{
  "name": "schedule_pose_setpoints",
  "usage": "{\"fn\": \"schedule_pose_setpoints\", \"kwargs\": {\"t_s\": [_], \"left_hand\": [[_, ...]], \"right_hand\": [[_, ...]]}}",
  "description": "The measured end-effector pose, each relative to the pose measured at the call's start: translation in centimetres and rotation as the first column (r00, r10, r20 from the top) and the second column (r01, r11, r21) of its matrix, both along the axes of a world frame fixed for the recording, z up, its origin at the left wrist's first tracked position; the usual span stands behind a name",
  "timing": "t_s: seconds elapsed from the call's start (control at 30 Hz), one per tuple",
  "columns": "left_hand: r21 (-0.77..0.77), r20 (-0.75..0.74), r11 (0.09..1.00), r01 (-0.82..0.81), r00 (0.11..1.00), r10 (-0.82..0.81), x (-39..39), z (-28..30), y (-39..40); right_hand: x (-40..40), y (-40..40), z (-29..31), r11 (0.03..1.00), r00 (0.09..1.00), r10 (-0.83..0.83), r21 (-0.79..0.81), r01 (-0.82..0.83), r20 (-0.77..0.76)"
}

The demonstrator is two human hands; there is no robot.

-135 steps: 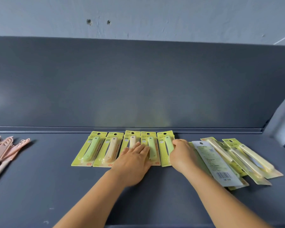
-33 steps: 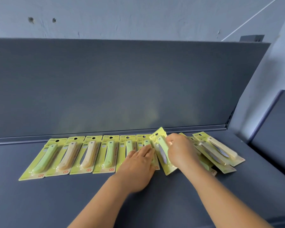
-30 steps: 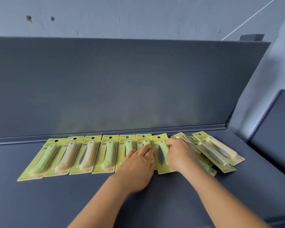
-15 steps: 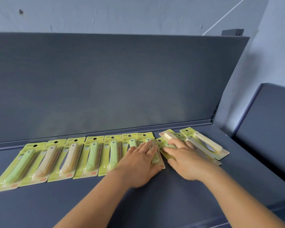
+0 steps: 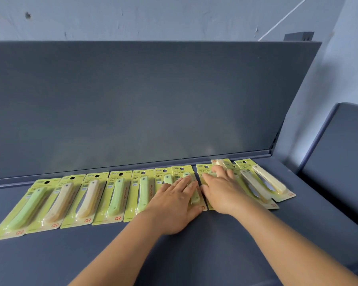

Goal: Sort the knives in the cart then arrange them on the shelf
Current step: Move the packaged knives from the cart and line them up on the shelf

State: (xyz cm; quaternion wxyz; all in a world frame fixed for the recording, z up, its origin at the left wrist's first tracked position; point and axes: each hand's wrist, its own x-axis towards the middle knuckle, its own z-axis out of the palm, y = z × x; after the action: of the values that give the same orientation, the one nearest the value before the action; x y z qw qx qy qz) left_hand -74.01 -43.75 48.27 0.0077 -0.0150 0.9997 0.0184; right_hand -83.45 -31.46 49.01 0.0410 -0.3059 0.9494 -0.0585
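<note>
Several fruit knives in yellow-green blister cards lie side by side in a row (image 5: 116, 198) along the back of the dark grey shelf (image 5: 194, 254); their handles are green or cream. My left hand (image 5: 174, 205) lies flat with straight fingers on the two green-handled packs at the row's right end. My right hand (image 5: 221, 190) rests flat, fingers spread, on the following pack, which it mostly hides. Right of it, a loose overlapping pile of cream-handled packs (image 5: 262, 186) lies at an angle.
A tall dark back panel (image 5: 153, 104) rises behind the row. The shelf ends at the right, where a second dark shelf section (image 5: 343, 162) stands beside a pale wall. Bare shelf surface lies in front of the packs.
My right hand laid a green-handled pack down at the row's right end and now rests flat on it. My left hand stayed pressing the neighbouring packs. The view shifted slightly.
</note>
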Motion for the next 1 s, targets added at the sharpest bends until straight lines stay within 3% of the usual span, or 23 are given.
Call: {"fn": "schedule_pose_setpoints", "kwargs": {"t_s": [0.23, 0.37, 0.5, 0.63, 1.0], "left_hand": [[0.026, -0.008, 1.0, -0.011, 1.0, 0.011, -0.1, 0.6, 0.4], [0.034, -0.014, 0.997, 0.072, 0.997, -0.071, -0.9, 1.2, 2.5], [0.026, 0.012, 0.99, 0.139, 0.99, -0.14, -2.2, 0.7, 4.5], [-0.008, 0.019, 0.988, 0.152, 0.988, -0.152, -3.0, 0.2, 4.1], [-0.001, 0.008, 0.992, 0.129, 0.992, -0.129, -3.8, 1.3, 5.6]], "right_hand": [[0.2, 0.9, 0.9, 0.994, 0.999, 0.011, -0.109, -0.007, 0.03], [-0.9, 4.2, 1.7, 0.998, 0.998, -0.039, -0.05, 0.036, -0.049], [-1.3, 6.8, 1.3, 0.996, 0.996, -0.083, 0.036, 0.083, 0.013], [-1.7, 8.3, 0.3, 0.994, 0.992, -0.104, 0.025, 0.102, 0.069], [-2.6, 9.6, -0.1, 0.995, 0.995, -0.095, 0.03, 0.094, 0.029]]}}
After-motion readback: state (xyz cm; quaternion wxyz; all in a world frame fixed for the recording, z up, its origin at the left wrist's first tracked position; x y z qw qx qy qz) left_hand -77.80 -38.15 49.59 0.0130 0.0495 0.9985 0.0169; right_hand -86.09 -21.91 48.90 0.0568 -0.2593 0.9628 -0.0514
